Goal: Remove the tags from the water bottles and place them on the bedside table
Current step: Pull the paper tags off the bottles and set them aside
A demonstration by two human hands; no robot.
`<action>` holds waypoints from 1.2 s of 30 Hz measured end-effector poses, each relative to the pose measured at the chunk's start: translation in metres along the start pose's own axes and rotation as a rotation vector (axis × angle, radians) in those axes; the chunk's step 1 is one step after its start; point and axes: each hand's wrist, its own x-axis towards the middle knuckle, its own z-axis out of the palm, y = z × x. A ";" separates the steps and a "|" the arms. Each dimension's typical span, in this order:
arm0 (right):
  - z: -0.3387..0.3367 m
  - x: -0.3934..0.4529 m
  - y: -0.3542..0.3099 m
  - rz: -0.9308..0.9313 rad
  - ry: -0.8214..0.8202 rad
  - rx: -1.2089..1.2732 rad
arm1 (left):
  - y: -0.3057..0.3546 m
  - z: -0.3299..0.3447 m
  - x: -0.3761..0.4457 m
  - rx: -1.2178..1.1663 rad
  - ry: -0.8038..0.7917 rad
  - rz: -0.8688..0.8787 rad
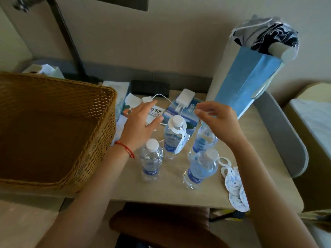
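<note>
So the one that matters is the tagged bottle, back row, standing upright with its tag still looped round the neck under the white cap and hanging down the side that faces your right. It sits right between your hands: your left hand is just to its left with fingers spread and loose, holding nothing, and your right hand is up and to the right, fingers loosely curled, nothing clearly in it as far as I can see. Left looks a touch nearer the cap to me, so I'd guess left steadies the bottle while right lifts the loop straight up along the neck, since the bottle's long axis is vertical. The other three bottles look bare: front left bottle, front right bottle, and a back right bottle whose cap and neck your right hand covers, so I can't swear that one's tag is off. Removed tags are piled by the right edge of the worktop, overlapping, so it's hard to count them. The print on them is too blurry to read.
</note>
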 end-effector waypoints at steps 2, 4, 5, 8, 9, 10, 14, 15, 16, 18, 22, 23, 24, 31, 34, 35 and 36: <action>0.007 0.010 0.002 0.032 -0.025 -0.004 | -0.014 0.007 0.009 -0.098 -0.086 -0.017; 0.013 0.017 0.005 0.057 -0.057 -0.005 | -0.026 0.015 0.015 -0.207 -0.143 -0.033; 0.015 0.021 0.007 0.063 -0.077 -0.008 | -0.031 0.019 0.016 -0.269 -0.168 -0.054; 0.021 0.032 0.013 0.076 -0.142 0.008 | -0.047 0.032 0.020 -0.396 -0.268 -0.107; 0.024 0.036 0.015 0.089 -0.167 0.030 | -0.052 0.036 0.021 -0.430 -0.303 -0.118; 0.026 0.040 0.017 0.099 -0.192 0.050 | -0.056 0.039 0.022 -0.472 -0.339 -0.131; 0.032 0.053 0.023 0.082 -0.300 0.099 | -0.060 0.048 0.027 -0.617 -0.435 -0.182; 0.032 0.056 0.025 0.079 -0.330 0.118 | -0.060 0.050 0.028 -0.643 -0.450 -0.191; 0.032 0.059 0.027 0.079 -0.366 0.131 | -0.061 0.052 0.028 -0.665 -0.468 -0.199; 0.032 0.064 0.029 0.079 -0.452 0.115 | -0.062 0.057 0.029 -0.696 -0.520 -0.208; 0.032 0.076 0.031 0.059 -0.639 0.064 | -0.066 0.066 0.028 -0.753 -0.566 -0.230; 0.034 0.078 0.031 0.058 -0.667 0.051 | -0.067 0.067 0.028 -0.760 -0.560 -0.234; 0.035 0.080 0.031 0.061 -0.684 0.042 | -0.068 0.068 0.028 -0.763 -0.557 -0.230; 0.037 0.087 0.033 0.113 -0.762 0.089 | -0.071 0.071 0.030 -0.754 -0.561 -0.217; 0.035 0.088 0.033 0.157 -0.761 0.150 | -0.070 0.070 0.031 -0.760 -0.564 -0.216; 0.034 0.088 0.033 0.167 -0.755 0.172 | -0.069 0.070 0.031 -0.761 -0.564 -0.215; 0.033 0.089 0.032 0.171 -0.750 0.194 | -0.070 0.070 0.031 -0.762 -0.562 -0.212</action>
